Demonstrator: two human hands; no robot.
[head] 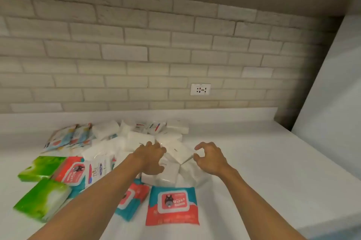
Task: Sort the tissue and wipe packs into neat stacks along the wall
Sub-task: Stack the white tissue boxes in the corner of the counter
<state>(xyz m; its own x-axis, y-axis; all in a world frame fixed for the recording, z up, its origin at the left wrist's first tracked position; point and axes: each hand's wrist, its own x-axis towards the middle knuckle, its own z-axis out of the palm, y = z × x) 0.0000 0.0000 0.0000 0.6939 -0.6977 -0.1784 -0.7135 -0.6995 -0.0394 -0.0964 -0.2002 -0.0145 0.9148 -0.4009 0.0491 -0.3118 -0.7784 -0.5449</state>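
Worktop (263, 161) by brick wall (136, 44): packs (172, 206) in one mixed heap, zero stacks. Right hand (210, 158) grip half-curled, empty; left hand (152, 158) over white tissue packs (181, 152), grip unclear.

A loose heap of white soft-plastic tissue packs (176, 152) lies mid-worktop (254, 161), the packs tilted over one another. To its left lie two green tissue packs (42, 199) and a white Dove wipe pack (98, 169). Red-and-teal wipe packs (172, 205) lie in front, one flat, label up. Colourful printed packs (68, 137) sit at the rear left.
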